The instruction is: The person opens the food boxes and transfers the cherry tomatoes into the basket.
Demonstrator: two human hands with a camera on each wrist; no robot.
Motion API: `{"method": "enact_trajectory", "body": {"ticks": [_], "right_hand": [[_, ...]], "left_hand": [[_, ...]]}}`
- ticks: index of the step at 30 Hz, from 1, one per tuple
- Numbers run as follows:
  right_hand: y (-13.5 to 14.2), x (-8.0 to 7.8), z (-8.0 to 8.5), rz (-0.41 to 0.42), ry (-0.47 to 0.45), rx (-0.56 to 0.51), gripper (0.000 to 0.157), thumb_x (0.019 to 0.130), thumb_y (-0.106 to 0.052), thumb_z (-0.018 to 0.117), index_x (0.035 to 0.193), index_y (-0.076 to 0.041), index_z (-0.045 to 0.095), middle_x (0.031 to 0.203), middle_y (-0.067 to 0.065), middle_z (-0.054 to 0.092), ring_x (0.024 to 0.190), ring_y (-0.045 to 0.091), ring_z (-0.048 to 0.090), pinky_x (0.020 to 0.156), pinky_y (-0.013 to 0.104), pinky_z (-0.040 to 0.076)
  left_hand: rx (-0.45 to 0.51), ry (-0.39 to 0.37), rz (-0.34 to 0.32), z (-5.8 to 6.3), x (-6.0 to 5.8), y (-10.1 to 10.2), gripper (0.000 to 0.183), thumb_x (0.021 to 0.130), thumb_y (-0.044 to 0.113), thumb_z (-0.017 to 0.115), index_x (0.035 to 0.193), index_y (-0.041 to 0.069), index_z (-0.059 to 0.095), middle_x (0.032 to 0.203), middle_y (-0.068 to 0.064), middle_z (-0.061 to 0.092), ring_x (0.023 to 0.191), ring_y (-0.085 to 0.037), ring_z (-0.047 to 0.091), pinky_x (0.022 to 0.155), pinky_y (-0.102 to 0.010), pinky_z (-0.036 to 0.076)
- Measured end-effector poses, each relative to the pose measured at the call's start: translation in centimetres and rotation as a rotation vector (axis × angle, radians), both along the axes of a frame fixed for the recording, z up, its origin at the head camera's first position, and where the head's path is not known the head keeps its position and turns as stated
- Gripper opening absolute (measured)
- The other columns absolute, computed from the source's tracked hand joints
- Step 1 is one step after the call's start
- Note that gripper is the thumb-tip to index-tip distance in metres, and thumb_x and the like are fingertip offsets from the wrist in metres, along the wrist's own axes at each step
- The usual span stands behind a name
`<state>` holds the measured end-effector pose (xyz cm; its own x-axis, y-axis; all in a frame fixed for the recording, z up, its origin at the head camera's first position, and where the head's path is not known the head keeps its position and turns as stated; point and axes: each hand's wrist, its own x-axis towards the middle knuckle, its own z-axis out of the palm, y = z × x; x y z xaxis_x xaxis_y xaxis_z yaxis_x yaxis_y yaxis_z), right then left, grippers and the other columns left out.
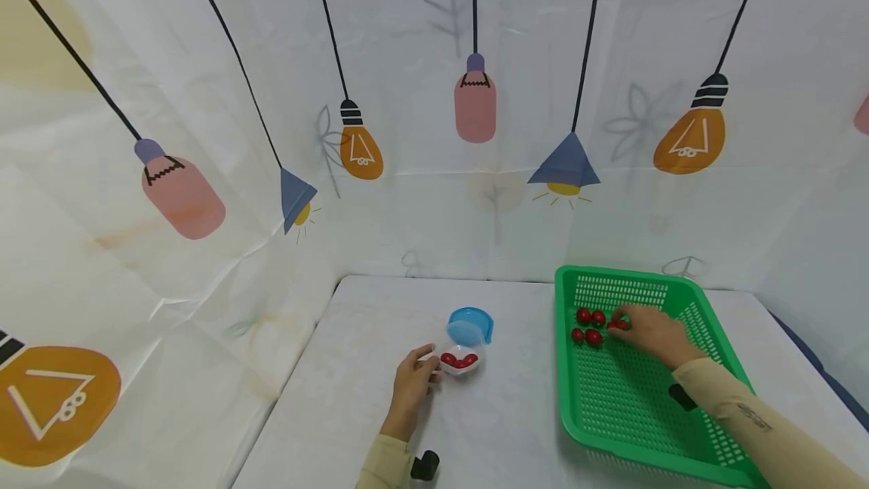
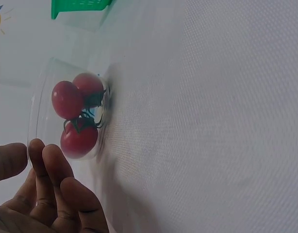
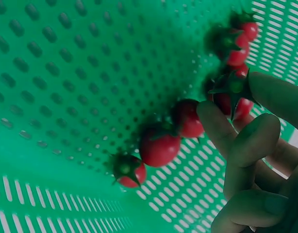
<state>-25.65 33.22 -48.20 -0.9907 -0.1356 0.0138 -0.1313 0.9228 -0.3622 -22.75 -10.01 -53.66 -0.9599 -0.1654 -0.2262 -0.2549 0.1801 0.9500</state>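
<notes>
My left hand pinches the rim of a small clear plastic cup between thumb and index finger. Inside the cup lie red cherry tomatoes with green stems, three of them visible. Over in the green basket, my right hand has its thumb and fingertips on either side of a cherry tomato, whose green calyx faces the wrist camera. Several more cherry tomatoes lie around it on the basket floor, toward the far left of the basket.
Just behind the cup on the white table is a blue round lid with a clear part in front of it. Behind the table hangs a white sheet printed with lamps and bulbs. The basket's raised rim surrounds the right hand.
</notes>
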Motion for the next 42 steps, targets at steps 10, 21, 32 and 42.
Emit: {"method": "enact_trajectory", "body": {"ticks": [10,21,32,42], "right_hand": [[-0.3,-0.1,-2.2,0.020,0.010,0.005,0.025,0.089,-0.026,0.076,0.099,-0.004,0.070,0.084,0.005,0.068,0.068,0.019,0.061,0.056,0.041,0.048],[-0.1,-0.3,-2.0,0.001,-0.027,-0.002,0.030,0.090,-0.030,0.075,0.101,-0.003,0.070,0.086,0.008,0.069,0.070,0.020,0.059,0.057,0.043,0.047],[-0.2,-0.2,0.7,-0.024,-0.024,0.015,0.046,0.093,-0.038,0.069,0.116,0.002,0.068,0.097,0.019,0.072,0.079,0.032,0.068,0.057,0.046,0.051],[-2.8,-0.3,2.6,0.027,0.056,-0.048,0.046,0.096,-0.041,0.067,0.122,-0.003,0.067,0.103,0.014,0.074,0.090,0.035,0.068,0.060,0.044,0.052]], "left_hand": [[-0.005,-0.006,0.000,-0.3,0.0,-0.1,0.039,0.101,0.023,0.060,0.136,0.007,0.060,0.095,-0.003,0.069,0.080,-0.018,0.065,0.073,-0.034,0.051],[-0.003,0.002,0.002,-0.4,0.0,-0.2,0.038,0.101,0.022,0.060,0.136,0.007,0.061,0.095,-0.004,0.069,0.080,-0.018,0.065,0.073,-0.034,0.051],[0.000,0.005,0.001,-0.5,-0.1,-0.2,0.039,0.101,0.023,0.060,0.136,0.007,0.060,0.095,-0.003,0.069,0.079,-0.018,0.064,0.072,-0.033,0.051],[0.000,-0.007,0.006,-0.5,-0.1,-0.2,0.039,0.101,0.024,0.060,0.136,0.007,0.060,0.096,-0.004,0.069,0.081,-0.019,0.064,0.074,-0.034,0.051]]}}
